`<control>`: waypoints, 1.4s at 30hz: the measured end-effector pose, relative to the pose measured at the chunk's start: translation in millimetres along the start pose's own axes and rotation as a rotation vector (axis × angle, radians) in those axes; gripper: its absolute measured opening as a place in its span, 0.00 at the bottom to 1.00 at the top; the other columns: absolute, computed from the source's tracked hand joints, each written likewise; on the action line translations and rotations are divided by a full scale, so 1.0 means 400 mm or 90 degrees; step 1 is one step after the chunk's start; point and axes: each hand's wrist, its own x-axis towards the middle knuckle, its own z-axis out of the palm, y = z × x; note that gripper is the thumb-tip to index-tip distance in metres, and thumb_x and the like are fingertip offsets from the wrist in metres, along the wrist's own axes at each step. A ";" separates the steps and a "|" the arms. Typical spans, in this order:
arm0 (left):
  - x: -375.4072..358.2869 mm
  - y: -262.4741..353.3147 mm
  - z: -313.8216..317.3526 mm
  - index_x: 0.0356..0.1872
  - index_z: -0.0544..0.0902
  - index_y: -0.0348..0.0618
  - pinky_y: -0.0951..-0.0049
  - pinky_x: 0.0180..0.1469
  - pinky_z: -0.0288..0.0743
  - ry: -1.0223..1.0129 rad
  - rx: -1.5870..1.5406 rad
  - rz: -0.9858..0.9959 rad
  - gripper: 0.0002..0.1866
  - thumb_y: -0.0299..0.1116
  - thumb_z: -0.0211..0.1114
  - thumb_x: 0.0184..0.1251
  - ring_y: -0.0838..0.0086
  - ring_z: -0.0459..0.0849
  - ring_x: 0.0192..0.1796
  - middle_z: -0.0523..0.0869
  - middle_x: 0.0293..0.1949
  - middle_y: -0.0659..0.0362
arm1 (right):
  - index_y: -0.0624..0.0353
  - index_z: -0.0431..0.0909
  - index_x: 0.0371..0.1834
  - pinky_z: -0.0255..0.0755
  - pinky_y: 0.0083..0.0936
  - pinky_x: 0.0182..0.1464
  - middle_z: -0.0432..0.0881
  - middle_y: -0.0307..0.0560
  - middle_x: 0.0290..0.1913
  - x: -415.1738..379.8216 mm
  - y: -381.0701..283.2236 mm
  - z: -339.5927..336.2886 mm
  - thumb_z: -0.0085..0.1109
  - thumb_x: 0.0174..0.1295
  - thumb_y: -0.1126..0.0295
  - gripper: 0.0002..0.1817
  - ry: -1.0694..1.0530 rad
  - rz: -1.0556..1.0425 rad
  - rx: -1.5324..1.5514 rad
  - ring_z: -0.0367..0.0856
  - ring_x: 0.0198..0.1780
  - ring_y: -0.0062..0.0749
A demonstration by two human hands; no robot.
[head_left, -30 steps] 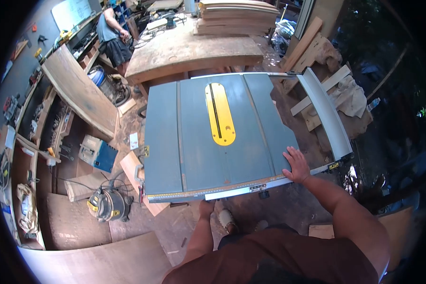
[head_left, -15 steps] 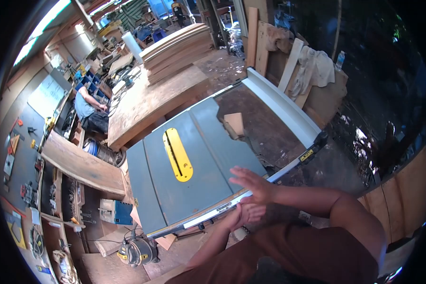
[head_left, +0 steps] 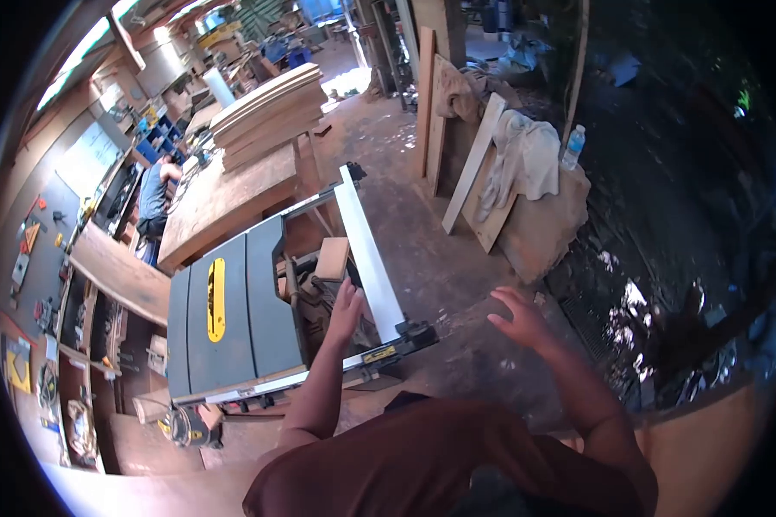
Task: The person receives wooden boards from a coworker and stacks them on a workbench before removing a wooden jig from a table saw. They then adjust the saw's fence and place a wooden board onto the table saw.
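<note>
A grey table saw [head_left: 272, 319] with a yellow insert [head_left: 217, 300] stands at the left of centre. Along its right side runs a white fence rail [head_left: 371, 258]. My left hand [head_left: 346, 312] is over the gap between the saw top and this rail, fingers stretched out, holding nothing. Close to its fingertips lies a wooden block [head_left: 331, 258] among scraps. To the right of the rail, my right hand [head_left: 519, 319] is raised above the floor, empty, with thumb and fingers apart.
Stacked boards [head_left: 267, 112] rest on a wooden bench [head_left: 233, 202] beyond the saw. A person [head_left: 153, 194] is at the left. Leaning boards [head_left: 474, 164], a cloth [head_left: 526, 155] and a bottle [head_left: 573, 146] are at the right. A round power tool [head_left: 185, 426] sits at the lower left.
The view has swung right, so the saw appears further left. My hands have left the front rail and moved apart, the left over the gap, the right out to the right.
</note>
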 end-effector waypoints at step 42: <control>0.445 0.130 0.280 0.47 0.80 0.49 0.58 0.45 0.75 0.659 0.535 -0.571 0.26 0.52 0.69 0.48 0.52 0.81 0.43 0.82 0.42 0.51 | 0.60 0.81 0.44 0.68 0.30 0.21 0.82 0.50 0.30 3.268 0.365 0.902 0.57 0.57 0.43 0.29 -0.104 0.197 0.327 0.77 0.23 0.32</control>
